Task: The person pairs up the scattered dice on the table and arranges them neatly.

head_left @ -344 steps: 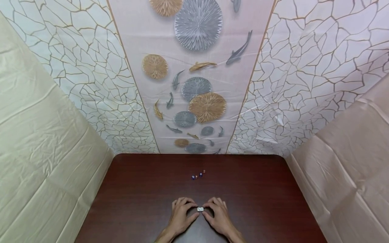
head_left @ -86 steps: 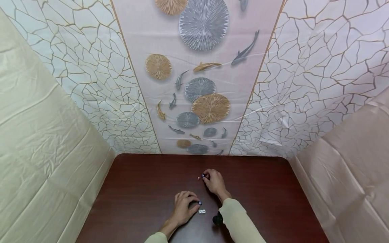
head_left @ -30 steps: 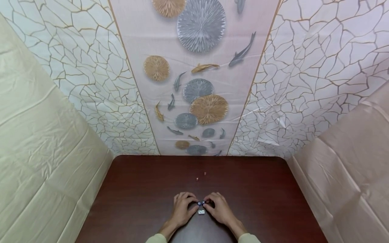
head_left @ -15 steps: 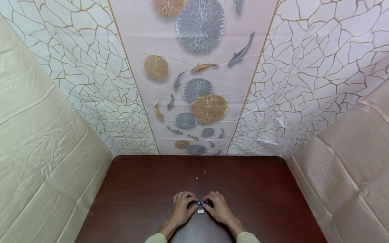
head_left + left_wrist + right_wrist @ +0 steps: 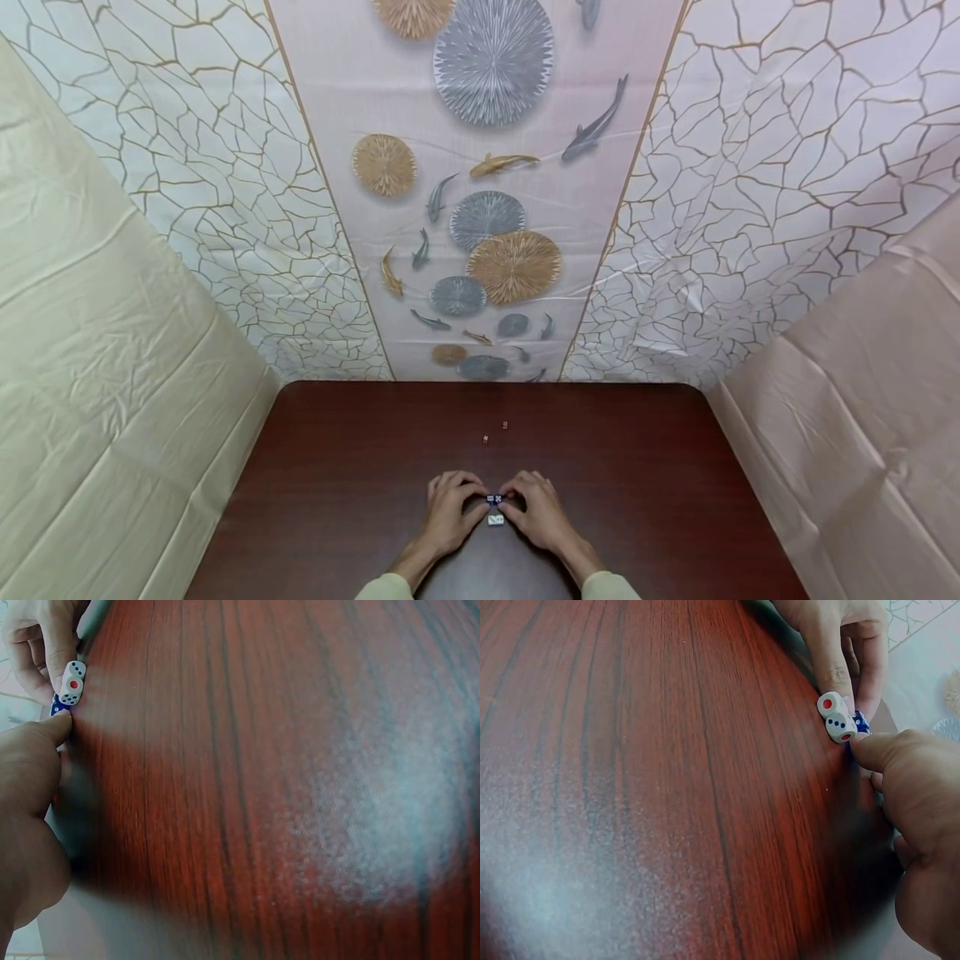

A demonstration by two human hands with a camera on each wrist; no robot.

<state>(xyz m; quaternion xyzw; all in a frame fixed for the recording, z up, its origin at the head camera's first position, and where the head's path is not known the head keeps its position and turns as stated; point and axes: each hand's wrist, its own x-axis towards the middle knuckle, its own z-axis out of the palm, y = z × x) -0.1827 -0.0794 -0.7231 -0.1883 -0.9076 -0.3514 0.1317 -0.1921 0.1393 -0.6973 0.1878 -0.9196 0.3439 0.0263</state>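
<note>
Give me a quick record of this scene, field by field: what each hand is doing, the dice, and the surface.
Left hand: fingers curled at the blue dice, touching them from the left
Right hand: fingers curled at the blue dice from the right
Blue dice: side by side between both hands' fingertips
White dice: two together, just nearer the person than the blue ones
Small red dice: two, apart, farther out
Surface: dark red wooden table
</note>
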